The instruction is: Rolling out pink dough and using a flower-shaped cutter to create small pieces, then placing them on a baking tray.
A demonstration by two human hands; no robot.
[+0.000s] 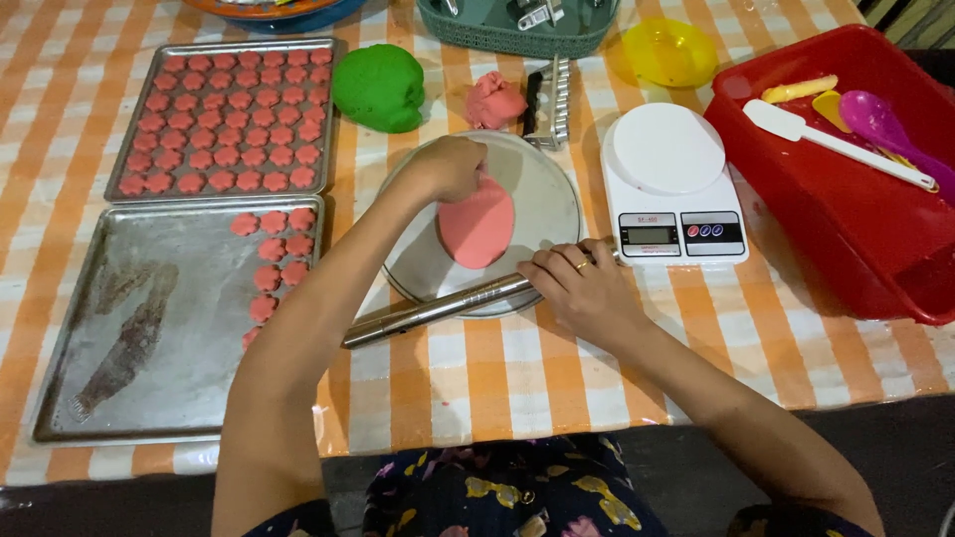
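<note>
2 trays: 1 full tray [149,60] of pink cutouts, second tray [149,378] mostly bare. Left hand [448,167] fingers curl, pinching pink dough [477,227] beneath them on round plate [547,199]. Right hand [582,288] fingers press together on metal rolling pin [438,310]; green dough [378,88] uncut.

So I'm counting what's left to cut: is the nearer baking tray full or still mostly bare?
Mostly bare: the nearer baking tray holds only a few pink flower-shaped pieces along its right edge.

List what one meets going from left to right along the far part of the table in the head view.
Baking tray full of pink cut-outs → green dough ball → small pink dough lump → yellow bowl → red tub.
</note>
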